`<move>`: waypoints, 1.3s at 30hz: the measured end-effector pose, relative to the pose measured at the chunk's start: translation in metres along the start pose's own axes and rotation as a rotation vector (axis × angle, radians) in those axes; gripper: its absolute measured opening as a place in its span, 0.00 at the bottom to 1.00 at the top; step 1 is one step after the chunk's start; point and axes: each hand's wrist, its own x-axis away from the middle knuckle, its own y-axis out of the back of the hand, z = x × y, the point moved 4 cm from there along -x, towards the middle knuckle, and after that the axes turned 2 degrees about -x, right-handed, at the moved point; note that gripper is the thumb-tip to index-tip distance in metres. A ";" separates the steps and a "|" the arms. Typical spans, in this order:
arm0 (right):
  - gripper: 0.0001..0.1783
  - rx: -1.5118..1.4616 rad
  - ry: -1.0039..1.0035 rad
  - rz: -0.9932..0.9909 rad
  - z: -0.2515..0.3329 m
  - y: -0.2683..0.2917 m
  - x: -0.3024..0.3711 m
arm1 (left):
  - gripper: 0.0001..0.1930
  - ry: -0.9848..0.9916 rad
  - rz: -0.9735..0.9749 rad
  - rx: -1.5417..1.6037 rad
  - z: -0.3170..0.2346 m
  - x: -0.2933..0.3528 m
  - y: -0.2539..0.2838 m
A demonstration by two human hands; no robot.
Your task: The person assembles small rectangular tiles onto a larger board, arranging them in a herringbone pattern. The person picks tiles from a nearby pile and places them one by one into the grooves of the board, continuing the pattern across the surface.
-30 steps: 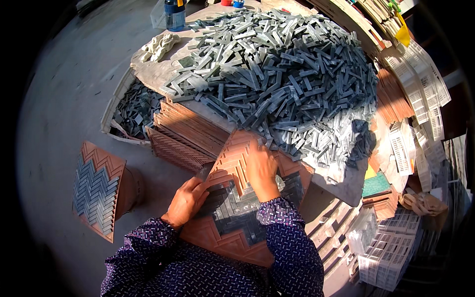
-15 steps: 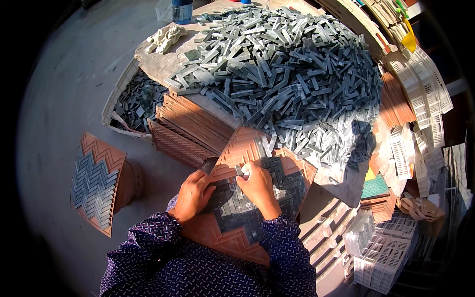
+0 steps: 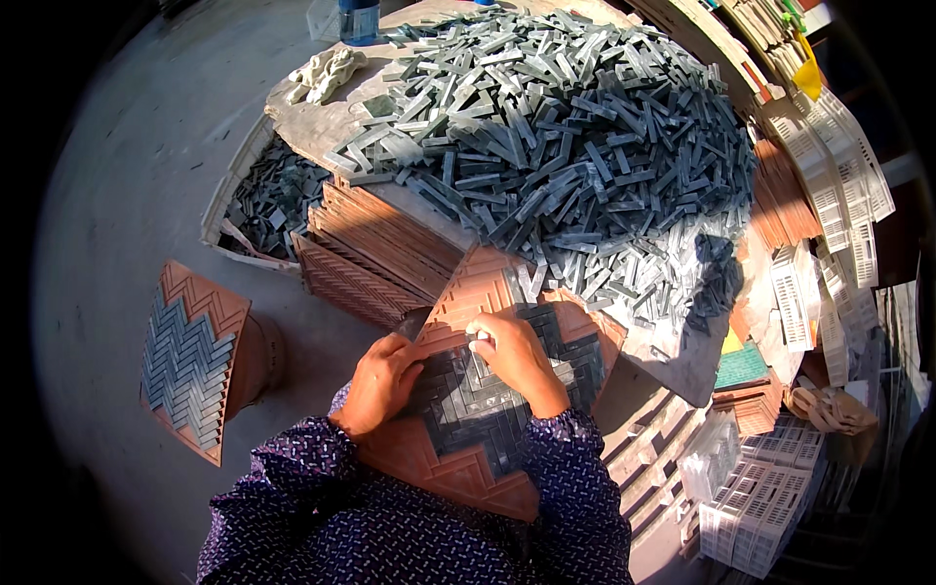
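Observation:
In front of me lies an orange herringbone mould tray (image 3: 466, 480), partly filled with dark grey strip tiles (image 3: 476, 417) set in a zigzag. My left hand (image 3: 378, 384) curls round its left edge, the thumb on the near face and the fingers bent. Over the upper part of the laid tiles is my right hand (image 3: 517, 359), thumb and fingertips pinched together. Whatever sits in that pinch is too small and hidden to name. Just beyond the tray spreads a large heap of loose grey strip tiles (image 3: 565, 136).
A worktable (image 3: 302, 115) carries the heap and a crumpled pair of pale gloves (image 3: 327, 74). Orange moulds (image 3: 375, 253) are stacked left of the tray, beside a bin (image 3: 216, 210) of tile scraps. A tiled mould (image 3: 192, 356) stands far left. White crates (image 3: 756, 512) are at right.
My right hand has shifted slightly right, and the grey strip tile seen at its fingertips no longer shows there. My left hand stays on the tray's edge.

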 end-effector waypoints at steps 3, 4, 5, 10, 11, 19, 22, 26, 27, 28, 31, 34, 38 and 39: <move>0.11 0.018 0.177 -0.045 -0.002 0.005 0.003 | 0.13 -0.007 0.018 0.002 0.002 -0.001 -0.002; 0.13 -0.043 0.106 -0.097 -0.007 0.011 0.005 | 0.13 -0.014 0.024 -0.005 0.002 -0.001 -0.003; 0.14 -0.105 0.038 -0.147 -0.012 0.019 0.007 | 0.13 -0.028 0.018 -0.014 0.002 -0.001 -0.004; 0.08 -0.078 -0.136 -0.202 -0.024 0.042 0.020 | 0.12 -0.065 0.053 -0.087 -0.002 -0.004 -0.007; 0.06 -0.039 -0.059 -0.180 -0.019 0.038 0.022 | 0.12 -0.103 0.026 -0.143 -0.009 -0.007 -0.003; 0.05 0.117 0.026 -0.097 -0.021 0.018 0.026 | 0.15 -0.290 0.142 -0.140 -0.045 -0.025 -0.037; 0.05 0.155 0.114 -0.018 -0.022 0.019 0.018 | 0.15 -0.249 0.164 -0.162 -0.040 -0.036 -0.045; 0.05 0.044 0.174 -0.083 -0.028 0.022 0.019 | 0.16 -0.171 0.206 -0.077 -0.032 -0.039 -0.054; 0.05 0.041 0.196 -0.072 -0.029 0.021 0.020 | 0.16 -0.173 0.192 -0.080 -0.035 -0.038 -0.053; 0.06 0.038 0.217 -0.062 -0.030 0.021 0.021 | 0.16 -0.175 0.178 -0.084 -0.037 -0.038 -0.051; 0.06 0.111 0.228 -0.041 -0.028 0.018 0.020 | 0.18 -0.198 0.151 -0.141 -0.037 -0.034 -0.050; 0.06 0.010 0.100 -0.150 -0.027 0.022 0.018 | 0.21 -0.210 0.126 -0.135 -0.038 -0.032 -0.047; 0.06 0.075 -0.019 -0.598 -0.053 0.047 0.012 | 0.24 -0.256 0.155 -0.146 -0.039 -0.031 -0.054; 0.10 0.003 -0.135 -0.579 -0.053 0.050 0.003 | 0.25 -0.260 0.179 -0.153 -0.037 -0.033 -0.052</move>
